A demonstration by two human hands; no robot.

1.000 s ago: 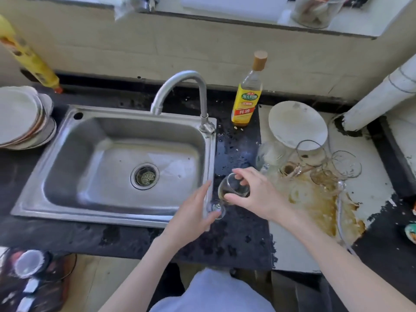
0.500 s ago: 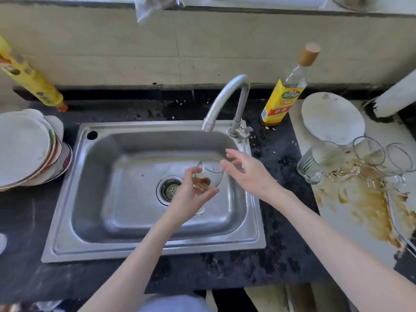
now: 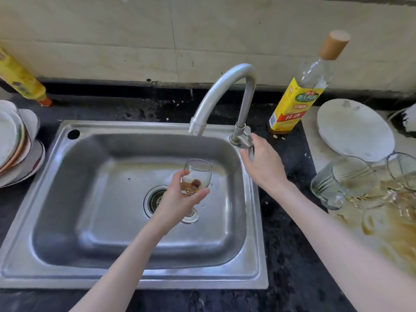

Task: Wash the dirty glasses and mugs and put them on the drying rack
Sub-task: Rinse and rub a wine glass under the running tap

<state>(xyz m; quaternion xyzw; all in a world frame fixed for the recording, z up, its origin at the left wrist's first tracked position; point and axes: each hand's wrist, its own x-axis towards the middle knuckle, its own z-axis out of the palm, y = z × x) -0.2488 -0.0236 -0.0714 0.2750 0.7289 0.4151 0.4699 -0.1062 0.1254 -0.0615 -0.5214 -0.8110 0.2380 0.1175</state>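
Left hand (image 3: 180,199): centre of frame, over the sink basin, fingers and thumb wrapped round the bowl of a stemmed wine glass (image 3: 196,176). The glass is held upright, slightly tilted, with brown residue in the bottom of the bowl; its foot shows below the hand, above the drain (image 3: 154,200).

Right hand (image 3: 263,163): right of centre, at the base of the tap, fingers curled over the tap handle (image 3: 246,143).

Tap (image 3: 227,91): steel gooseneck, rising from the sink's upper right corner and arching left, spout over the basin above the glass. No water stream can be made out.

Sink (image 3: 67,255): single stainless basin, set in a dark speckled bench (image 3: 290,266).

Right edge of frame: a cluster of dirty clear glasses (image 3: 400,174) and a glass mug (image 3: 337,183) lying on its side, on a pale surface smeared with brown liquid (image 3: 396,235). A white plate (image 3: 353,129) lies just above them.

Upper right: a bottle with yellow label and wooden-coloured cap (image 3: 299,95), standing on the bench just right of the tap.

Left edge: a stack of plates (image 3: 15,147) on the bench beside the sink. Upper left: a yellow bottle (image 3: 20,79), leaning against the wall.
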